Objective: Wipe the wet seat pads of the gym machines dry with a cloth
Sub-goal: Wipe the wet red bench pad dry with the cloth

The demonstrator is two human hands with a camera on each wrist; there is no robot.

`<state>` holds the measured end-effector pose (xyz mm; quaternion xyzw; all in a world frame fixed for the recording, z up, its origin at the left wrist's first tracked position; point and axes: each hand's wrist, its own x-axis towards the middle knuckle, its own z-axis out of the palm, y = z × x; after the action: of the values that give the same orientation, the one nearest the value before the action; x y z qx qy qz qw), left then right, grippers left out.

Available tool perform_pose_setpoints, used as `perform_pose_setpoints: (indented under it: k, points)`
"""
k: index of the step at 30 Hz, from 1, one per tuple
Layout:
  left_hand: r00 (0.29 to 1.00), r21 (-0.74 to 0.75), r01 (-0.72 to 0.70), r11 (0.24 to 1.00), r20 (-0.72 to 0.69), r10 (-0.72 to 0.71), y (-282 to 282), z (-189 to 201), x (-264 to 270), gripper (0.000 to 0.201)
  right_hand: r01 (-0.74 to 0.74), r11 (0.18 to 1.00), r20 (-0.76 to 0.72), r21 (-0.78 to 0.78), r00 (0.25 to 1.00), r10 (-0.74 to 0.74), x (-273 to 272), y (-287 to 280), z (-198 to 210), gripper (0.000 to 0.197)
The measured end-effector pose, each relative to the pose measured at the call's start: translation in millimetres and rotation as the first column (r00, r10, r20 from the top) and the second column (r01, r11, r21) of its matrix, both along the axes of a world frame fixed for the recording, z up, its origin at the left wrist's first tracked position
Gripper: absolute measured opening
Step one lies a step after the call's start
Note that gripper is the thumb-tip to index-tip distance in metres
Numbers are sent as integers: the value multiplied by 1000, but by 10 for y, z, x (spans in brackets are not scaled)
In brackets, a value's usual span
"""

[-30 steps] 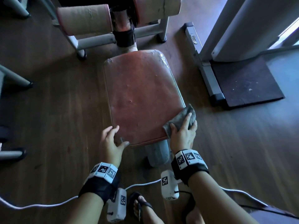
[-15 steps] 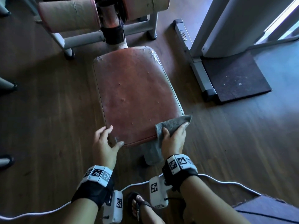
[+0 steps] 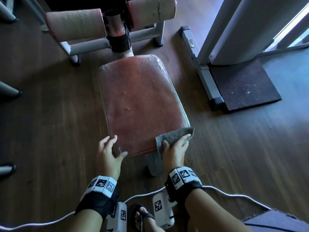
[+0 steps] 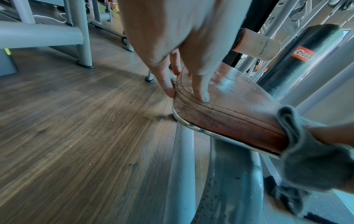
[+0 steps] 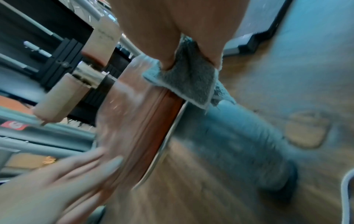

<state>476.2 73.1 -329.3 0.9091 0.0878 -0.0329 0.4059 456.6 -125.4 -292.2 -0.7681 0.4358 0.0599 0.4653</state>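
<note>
**Surroundings: floor, frames and fittings**

A dark wood-plank floor (image 3: 50, 124) is laid across the area. Two worn, cracked roller pads (image 3: 75, 25) are mounted on a grey tubular frame (image 3: 87, 46) at the far side. A dark rubber mat (image 3: 242, 86) is placed to the right, bordered by a grey metal base rail (image 3: 206, 77) and a white upright housing (image 3: 234, 27). A white cable (image 3: 234, 196) is run across the floor. A sandalled foot (image 3: 142, 216) is seen at the bottom edge.
</note>
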Motion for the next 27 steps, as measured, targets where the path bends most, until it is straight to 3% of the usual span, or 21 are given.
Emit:
perform_pose_setpoints:
  k: [5, 13, 20, 27]
  points:
    - [1000, 29, -2, 1000, 21, 2, -25, -5, -13, 69, -46, 996, 44, -79, 998, 50, 26, -306, -26, 89]
    - [999, 70, -17, 997, 28, 15, -75, 43, -22, 69, -76, 994, -1, 73, 997, 76, -130, 177, 4, 93]
    - [999, 56, -32, 998, 44, 29, -96, 25, -42, 70, -41, 999, 29, -20, 999, 41, 35, -249, -10, 89]
    - [999, 62, -32, 998, 40, 29, -90, 49, -21, 70, -209, 978, 22, -18, 978, 209, -165, 93, -97, 98]
